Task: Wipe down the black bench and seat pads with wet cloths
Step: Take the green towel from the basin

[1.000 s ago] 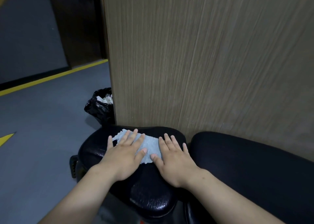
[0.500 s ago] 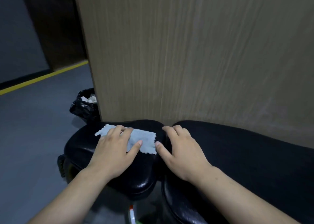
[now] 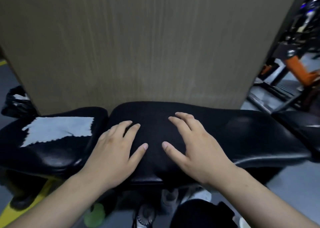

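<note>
A pale blue-white cloth lies spread flat on the small black seat pad at the left, with no hand on it. To its right runs the long black bench pad. My left hand and my right hand both rest palm-down on this bench pad, side by side, fingers spread and slightly bent. The surface under them looks matte and dark; I cannot tell whether a dark cloth lies there.
A tall wood-grain panel stands right behind the pads. A black bin bag sits at the far left. Orange and black gym machines fill the right background. Another black pad adjoins on the right. A yellow frame shows below.
Both hands have come off the pale cloth and moved right onto the long bench pad. The cloth stays on the left seat pad. The view has swung to the right.
</note>
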Tool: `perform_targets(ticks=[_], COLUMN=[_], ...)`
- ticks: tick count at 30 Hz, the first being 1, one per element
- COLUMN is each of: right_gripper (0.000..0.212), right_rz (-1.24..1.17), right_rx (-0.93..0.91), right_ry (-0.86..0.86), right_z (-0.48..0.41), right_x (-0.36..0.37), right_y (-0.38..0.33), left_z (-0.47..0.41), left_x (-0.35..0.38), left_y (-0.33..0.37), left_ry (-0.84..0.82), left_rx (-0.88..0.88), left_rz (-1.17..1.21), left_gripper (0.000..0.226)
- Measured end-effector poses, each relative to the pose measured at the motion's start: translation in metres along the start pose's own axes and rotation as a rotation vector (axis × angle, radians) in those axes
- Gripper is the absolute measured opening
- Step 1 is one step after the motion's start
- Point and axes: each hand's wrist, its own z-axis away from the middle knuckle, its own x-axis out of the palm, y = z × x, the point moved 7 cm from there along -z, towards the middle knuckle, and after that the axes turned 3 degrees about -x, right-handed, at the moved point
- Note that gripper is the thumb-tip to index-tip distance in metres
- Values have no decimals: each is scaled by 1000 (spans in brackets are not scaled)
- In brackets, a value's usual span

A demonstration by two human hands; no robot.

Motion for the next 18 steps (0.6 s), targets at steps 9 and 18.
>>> perform_targets(ticks=[9, 18], right_gripper=[69, 61], right_rz=[99, 68], right_rx=[226, 492], right_ry=[30, 19], right_z=[131, 264], right_x=[-46, -51], right_y=[101, 189], left_z=[9, 29], left_x=[40, 106], left_y=[150, 268], left_ry=[-89, -269], left_rx=[252, 393], left_rz=[72, 162], left_gripper=[70, 62])
